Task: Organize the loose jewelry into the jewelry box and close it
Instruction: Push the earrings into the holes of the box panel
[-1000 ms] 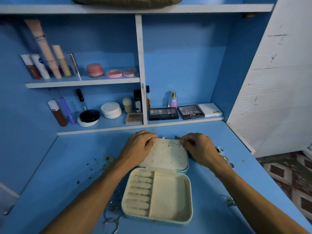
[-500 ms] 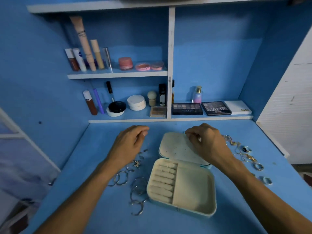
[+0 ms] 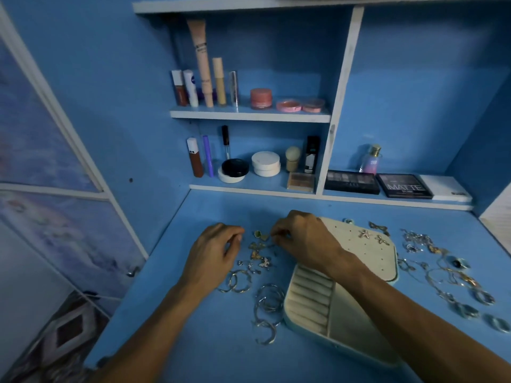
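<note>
Jewelry box (image 3: 343, 330) open, long axis running away from me; two star studs (image 3: 372, 236) pinned in its lid (image 3: 359, 261). Right hand (image 3: 304, 239) pinches an earring (image 3: 280, 234) left of the box; left hand (image 3: 213, 252) grip I can't tell.

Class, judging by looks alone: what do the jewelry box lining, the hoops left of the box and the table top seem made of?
Box lining: cream, matte, soft-looking, likely velvet or faux suede; padded ring rolls. Hoops: shiny silver-toned metal, bright glints. Table top: painted board, probably wood; flat blue coat, no grain showing.
</note>
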Tool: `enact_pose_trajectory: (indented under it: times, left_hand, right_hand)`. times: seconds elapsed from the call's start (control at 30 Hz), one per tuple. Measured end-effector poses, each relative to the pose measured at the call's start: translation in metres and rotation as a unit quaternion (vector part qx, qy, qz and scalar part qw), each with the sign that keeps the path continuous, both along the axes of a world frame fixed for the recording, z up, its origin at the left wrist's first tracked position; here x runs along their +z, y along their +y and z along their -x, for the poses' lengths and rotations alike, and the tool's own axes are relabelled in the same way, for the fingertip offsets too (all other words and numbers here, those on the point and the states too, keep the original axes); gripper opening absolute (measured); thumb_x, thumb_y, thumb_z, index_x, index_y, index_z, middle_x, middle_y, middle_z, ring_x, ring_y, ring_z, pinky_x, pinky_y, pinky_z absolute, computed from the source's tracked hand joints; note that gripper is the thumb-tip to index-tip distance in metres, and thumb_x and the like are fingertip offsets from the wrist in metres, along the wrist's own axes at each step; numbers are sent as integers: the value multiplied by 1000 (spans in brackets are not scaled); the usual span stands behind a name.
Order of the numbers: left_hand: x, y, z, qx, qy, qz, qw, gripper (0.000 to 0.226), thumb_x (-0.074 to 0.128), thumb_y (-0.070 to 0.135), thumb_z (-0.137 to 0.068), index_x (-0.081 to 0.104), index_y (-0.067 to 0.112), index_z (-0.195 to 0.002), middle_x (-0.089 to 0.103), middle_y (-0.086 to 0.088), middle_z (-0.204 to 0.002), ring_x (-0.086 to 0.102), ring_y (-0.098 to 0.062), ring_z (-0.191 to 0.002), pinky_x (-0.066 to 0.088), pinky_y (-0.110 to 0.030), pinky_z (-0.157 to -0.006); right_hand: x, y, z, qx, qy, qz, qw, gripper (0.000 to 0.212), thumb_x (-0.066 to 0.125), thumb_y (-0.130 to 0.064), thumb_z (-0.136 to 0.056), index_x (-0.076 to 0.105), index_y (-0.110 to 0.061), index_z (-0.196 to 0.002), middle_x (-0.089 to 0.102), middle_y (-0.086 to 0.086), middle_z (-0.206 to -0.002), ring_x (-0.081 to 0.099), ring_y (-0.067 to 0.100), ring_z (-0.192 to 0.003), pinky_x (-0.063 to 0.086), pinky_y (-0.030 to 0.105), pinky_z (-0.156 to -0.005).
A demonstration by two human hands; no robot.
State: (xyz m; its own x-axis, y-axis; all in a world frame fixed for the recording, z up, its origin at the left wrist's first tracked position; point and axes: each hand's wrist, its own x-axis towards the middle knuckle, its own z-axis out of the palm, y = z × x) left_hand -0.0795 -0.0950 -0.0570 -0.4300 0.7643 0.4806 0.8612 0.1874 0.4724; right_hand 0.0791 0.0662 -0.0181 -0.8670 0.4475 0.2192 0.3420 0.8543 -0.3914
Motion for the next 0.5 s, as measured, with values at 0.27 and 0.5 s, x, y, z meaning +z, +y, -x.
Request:
enact_pose_trajectory:
  times: [0.27,0.5]
  left_hand:
    - [-6,0,2,26,-10,-19,999,20,58,19,-98,72,15,-110,64,3,-91,58,-17,-85,52,-34,-75]
    - [-6,0,4,36,-34,-23,999,16,65,10,-96,72,14,-109,65,2,-92,58,-15,-84,49,-25,-75]
  right_hand:
    - [1,-4,39,-25,-57,6,998,30,59,-39,-96,68,-31,-123,60,7,-119,59,29,-111,43,41,-97]
    - [-2,-4,45,-18,-70,16,997,16,66,-31,-90,73,-31,-106,62,1,-111,60,26,-107,42,40,-95]
